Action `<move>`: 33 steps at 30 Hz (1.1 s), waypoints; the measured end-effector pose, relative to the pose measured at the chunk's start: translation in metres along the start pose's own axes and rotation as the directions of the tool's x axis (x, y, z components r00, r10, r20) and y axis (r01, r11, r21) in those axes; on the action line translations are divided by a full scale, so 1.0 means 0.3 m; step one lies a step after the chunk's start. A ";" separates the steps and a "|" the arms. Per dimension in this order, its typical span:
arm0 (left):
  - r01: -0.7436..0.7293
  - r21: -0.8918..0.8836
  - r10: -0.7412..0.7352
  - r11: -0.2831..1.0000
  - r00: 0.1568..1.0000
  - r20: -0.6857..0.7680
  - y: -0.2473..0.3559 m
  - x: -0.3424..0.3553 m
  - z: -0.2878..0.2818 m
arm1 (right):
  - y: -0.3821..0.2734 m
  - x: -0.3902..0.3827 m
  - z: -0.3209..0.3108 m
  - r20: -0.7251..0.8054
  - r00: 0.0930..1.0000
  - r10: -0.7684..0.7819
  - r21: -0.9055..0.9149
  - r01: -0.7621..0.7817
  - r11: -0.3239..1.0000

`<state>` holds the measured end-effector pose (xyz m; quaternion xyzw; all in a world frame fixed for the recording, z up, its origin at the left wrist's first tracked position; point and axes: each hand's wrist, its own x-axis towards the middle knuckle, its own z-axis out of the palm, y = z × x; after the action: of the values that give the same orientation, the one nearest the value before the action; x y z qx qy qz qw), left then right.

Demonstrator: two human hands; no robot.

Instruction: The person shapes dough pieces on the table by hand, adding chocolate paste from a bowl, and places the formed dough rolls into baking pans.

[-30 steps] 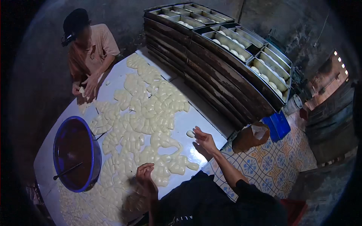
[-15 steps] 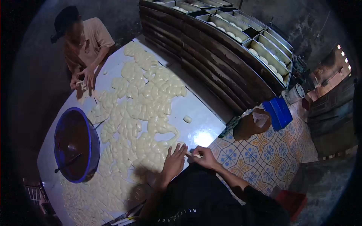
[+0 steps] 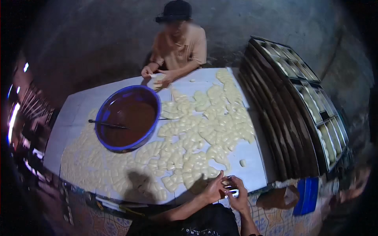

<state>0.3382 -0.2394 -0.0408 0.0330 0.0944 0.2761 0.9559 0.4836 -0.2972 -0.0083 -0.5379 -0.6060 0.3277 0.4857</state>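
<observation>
My left hand (image 3: 213, 188) and my right hand (image 3: 238, 194) meet above the near table edge, fingers curled around what looks like a small dough piece (image 3: 226, 183), mostly hidden. Pale, flattened dough (image 3: 214, 129) spreads in joined pieces over the white table (image 3: 73, 122). A lone small dough lump (image 3: 242, 162) lies just beyond my right hand. A large blue basin (image 3: 156, 110) of brown mixture stands at the table's left half, with a dark-handled utensil (image 3: 93, 121) resting in it.
A co-worker (image 3: 181, 49) across the table handles a piece of dough. At right rises a dark stack of trays (image 3: 271, 118), topped with metal moulds holding dough (image 3: 330, 141). A brown sack (image 3: 275, 196) and blue container (image 3: 305, 196) are on the patterned floor.
The view has swung left, so the table sits more squarely. My hands, apart a second ago and at the table edge after, are now raised together with fingers curled around the piece.
</observation>
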 end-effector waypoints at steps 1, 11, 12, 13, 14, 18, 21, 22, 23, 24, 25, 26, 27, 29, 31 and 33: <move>-0.095 0.030 0.100 0.995 0.962 -0.256 0.011 -0.009 -0.024 | -0.033 0.027 0.042 0.076 0.992 -0.098 -0.084 0.104 0.991; -0.601 0.701 0.818 0.385 0.573 0.042 0.094 -0.139 -0.031 | 0.011 0.168 0.313 0.122 0.988 -0.090 0.244 0.057 0.968; -0.602 0.742 0.864 0.296 0.500 0.061 0.104 -0.165 -0.038 | -0.018 0.194 0.324 0.098 0.989 -0.107 0.268 0.077 0.960; -0.648 0.721 0.906 0.244 0.418 0.070 0.110 -0.181 -0.021 | -0.043 0.221 0.326 0.099 0.983 -0.156 0.218 0.132 0.967; -0.554 0.804 0.925 0.215 0.379 0.013 0.109 -0.222 -0.008 | -0.065 0.240 0.329 0.100 0.974 -0.205 0.166 0.187 0.968; -0.522 0.807 0.943 0.275 0.310 -0.121 0.114 -0.238 -0.008 | -0.069 0.245 0.355 0.204 0.914 -0.351 0.080 0.341 0.937; -0.377 0.878 0.940 0.297 0.277 -0.199 0.111 -0.240 -0.014 | -0.018 0.299 0.318 0.335 0.917 -0.216 0.010 0.226 0.974; -0.379 0.877 0.937 0.295 0.293 -0.189 0.112 -0.245 -0.030 | -0.052 0.328 0.327 0.360 0.909 -0.209 -0.062 0.247 0.967; -0.381 0.877 0.934 0.294 0.309 -0.179 0.113 -0.245 -0.046 | -0.103 0.347 0.331 0.344 0.920 -0.189 0.060 0.179 0.982; -0.372 0.878 0.929 0.302 0.322 -0.183 0.104 -0.240 -0.064 | -0.118 0.352 0.347 0.356 0.904 -0.236 0.006 0.251 0.968; -0.643 0.542 0.834 0.541 0.492 -0.248 0.097 -0.236 -0.084 | -0.115 0.330 0.374 0.421 0.872 -0.251 0.134 0.214 0.968; -0.726 0.076 0.722 0.684 0.656 -0.220 0.094 -0.235 -0.100 | -0.101 0.310 0.397 0.478 0.834 -0.275 0.260 0.165 0.951; -0.700 -0.050 0.657 0.712 0.690 -0.304 0.113 -0.235 -0.063 | -0.075 0.318 0.402 0.461 0.850 -0.254 0.248 0.151 0.957; -0.648 -0.185 0.624 0.739 0.762 -0.176 0.144 -0.234 -0.069 | -0.030 0.353 0.392 0.493 0.841 -0.222 0.242 0.113 0.964; -0.516 -0.375 0.624 0.770 0.731 0.276 0.209 -0.251 -0.037 | -0.052 0.385 0.384 0.655 0.755 0.008 0.429 -0.380 0.819; -0.589 -0.114 0.588 0.800 0.733 0.342 0.327 -0.279 0.043 | 0.041 0.449 0.377 0.660 0.747 -0.078 0.314 -0.180 0.932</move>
<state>0.2203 -0.2013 -0.0032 0.1120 -0.0978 0.5529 0.8198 0.3882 -0.1498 -0.0230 -0.3056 -0.6531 0.6148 0.3194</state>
